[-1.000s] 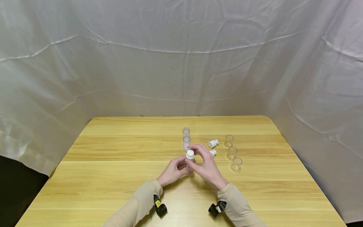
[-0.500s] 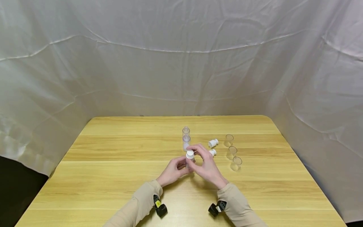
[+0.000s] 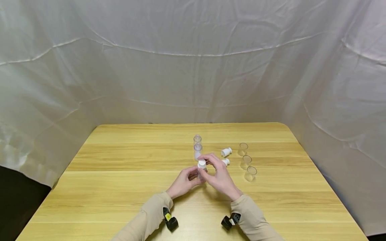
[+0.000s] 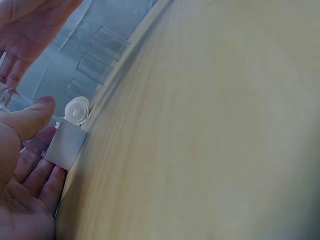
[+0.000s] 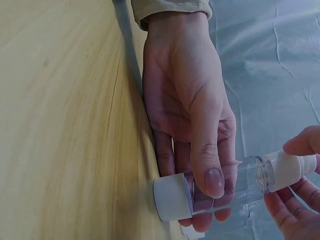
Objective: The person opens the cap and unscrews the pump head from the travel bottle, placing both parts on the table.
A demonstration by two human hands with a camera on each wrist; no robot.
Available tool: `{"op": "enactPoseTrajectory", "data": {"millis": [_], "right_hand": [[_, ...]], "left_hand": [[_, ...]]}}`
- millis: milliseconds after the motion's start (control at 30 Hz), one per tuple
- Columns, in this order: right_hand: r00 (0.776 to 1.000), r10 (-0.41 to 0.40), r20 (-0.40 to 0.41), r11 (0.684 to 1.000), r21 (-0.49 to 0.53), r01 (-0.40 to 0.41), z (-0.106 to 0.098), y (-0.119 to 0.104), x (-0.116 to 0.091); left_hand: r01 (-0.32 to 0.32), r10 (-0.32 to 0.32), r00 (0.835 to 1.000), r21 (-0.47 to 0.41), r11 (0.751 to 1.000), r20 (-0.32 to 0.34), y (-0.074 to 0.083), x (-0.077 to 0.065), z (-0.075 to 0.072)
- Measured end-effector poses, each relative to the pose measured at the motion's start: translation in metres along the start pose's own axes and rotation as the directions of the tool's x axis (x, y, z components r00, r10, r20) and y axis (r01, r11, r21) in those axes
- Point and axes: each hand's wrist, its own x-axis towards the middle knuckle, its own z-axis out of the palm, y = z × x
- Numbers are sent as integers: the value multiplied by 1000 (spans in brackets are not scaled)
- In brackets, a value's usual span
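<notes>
Between both hands a clear bottle [image 5: 240,185] with a white base [image 5: 171,197] stands upright, its base at the tabletop. My left hand [image 3: 184,182] grips the clear body low down, thumb [image 5: 214,182] on one side and fingers on the other. At the top, my right hand [image 3: 219,174] pinches the white pump top [image 3: 201,164] between thumb and fingers; that top sits at the bottle's neck. In the left wrist view the white base [image 4: 66,144] shows below the left thumb, and the right hand [image 4: 32,37] is above, partly out of frame.
Two more clear bottles [image 3: 197,147] stand behind the hands. Two white pump tops [image 3: 226,152] lie on their sides beyond the right hand, one partly covered by it. Three clear cups [image 3: 246,162] form a row at the right. Pale fabric [image 3: 193,77] surrounds the wooden table [image 3: 120,160].
</notes>
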Motion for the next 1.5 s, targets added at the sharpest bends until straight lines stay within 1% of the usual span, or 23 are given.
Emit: {"op": "enactPoseTrajectory", "data": {"millis": [267,367,533,700,867,1033,1133,1267,1500], "right_hand": [[1000,1,16,1000,6,-1,-1,0,-1],[1000,-8,-5,1000,13,8,-1,-1,-2],[999,-17,-47,1000,-5,17,0,-1,-3],[1000,-15,-22,1000,-23,14,-2,-1,-2],[1000,-5,3,999,-33,6,-3,-3,-2],[1000,17,-19,1000,-10,-17,-2,-2,-2],[1000,10,-24,1000,-7,-10,-1,-1,-2],[1000,-5,-17,1000,-30,4,-2,0,-3],[1000,3,-19,999,-33,-3,-2,-2,-2]], "left_hand": [[8,-8,1000,-5,1000,-5,2,0,1],[11,-11,1000,-4,1000,-10,1,-1,2],[4,-4,1000,8,1000,-11,2,-2,3],[8,-8,1000,13,1000,-15,1,-2,3],[1,-1,1000,6,1000,-5,0,-2,2],[-2,2,1000,7,1000,-8,0,-2,2],[-3,3,1000,6,1000,-9,0,-2,3],[1,-1,1000,19,1000,-8,0,-2,2],[1,-1,1000,37,999,-13,1,-2,2]]}}
